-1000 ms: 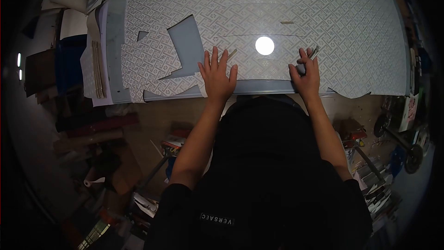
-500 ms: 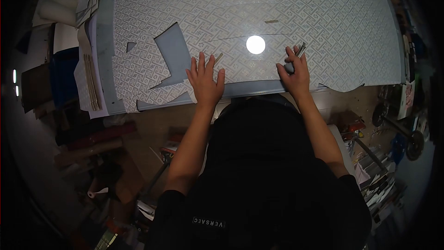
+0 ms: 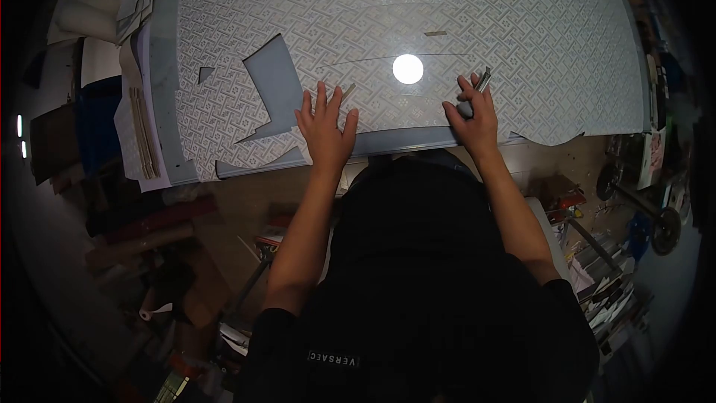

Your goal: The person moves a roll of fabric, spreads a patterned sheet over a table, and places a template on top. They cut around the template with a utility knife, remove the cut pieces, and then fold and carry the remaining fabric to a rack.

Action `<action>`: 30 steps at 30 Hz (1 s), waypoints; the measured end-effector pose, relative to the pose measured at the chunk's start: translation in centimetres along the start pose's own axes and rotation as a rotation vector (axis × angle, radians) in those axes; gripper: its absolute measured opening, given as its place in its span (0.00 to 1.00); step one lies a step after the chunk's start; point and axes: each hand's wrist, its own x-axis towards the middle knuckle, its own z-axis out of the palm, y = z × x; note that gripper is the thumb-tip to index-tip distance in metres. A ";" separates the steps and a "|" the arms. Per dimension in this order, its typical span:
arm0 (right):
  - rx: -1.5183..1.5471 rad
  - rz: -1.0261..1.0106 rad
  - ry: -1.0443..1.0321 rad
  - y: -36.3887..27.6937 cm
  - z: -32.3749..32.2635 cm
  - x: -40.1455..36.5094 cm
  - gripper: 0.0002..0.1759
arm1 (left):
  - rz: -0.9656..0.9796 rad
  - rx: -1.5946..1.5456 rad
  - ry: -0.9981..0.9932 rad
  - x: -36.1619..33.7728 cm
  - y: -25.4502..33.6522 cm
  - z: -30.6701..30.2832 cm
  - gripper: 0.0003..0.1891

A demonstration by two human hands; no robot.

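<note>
A large patterned light-grey sheet (image 3: 358, 15) with cut-out openings covers the grey table (image 3: 276, 78). My left hand (image 3: 326, 130) lies flat near the table's front edge, fingers spread, beside the largest opening. A thin tan strip (image 3: 348, 92) lies by its fingertips. Further right, my right hand (image 3: 477, 116) rests on the sheet and holds a slim metallic tool (image 3: 484, 79) between its fingers, pointing away from me. Another small strip (image 3: 435, 33) lies farther back. A bright round light spot shows between the hands.
Stacked sheets and boards (image 3: 139, 134) stand at the table's left side. Fabric rolls (image 3: 160, 225) lie on the floor at lower left. A wheeled metal bar (image 3: 635, 205) and piled papers (image 3: 608, 291) are at the right.
The whole view has shifted slightly, so the table and sheet appear a little further left. Both hands keep nearly the same pose and place on the sheet.
</note>
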 end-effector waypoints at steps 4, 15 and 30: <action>0.018 0.014 0.003 0.0 0.1 -0.1 0.19 | 0.003 -0.002 0.003 0.0 -0.1 0.1 0.28; -0.007 0.028 -0.017 -0.1 0.3 -0.2 0.19 | 0.003 0.000 0.007 0.0 0.1 0.0 0.28; 0.008 0.040 -0.026 -0.2 0.2 -0.2 0.19 | 0.000 0.004 -0.010 0.1 0.1 -0.2 0.28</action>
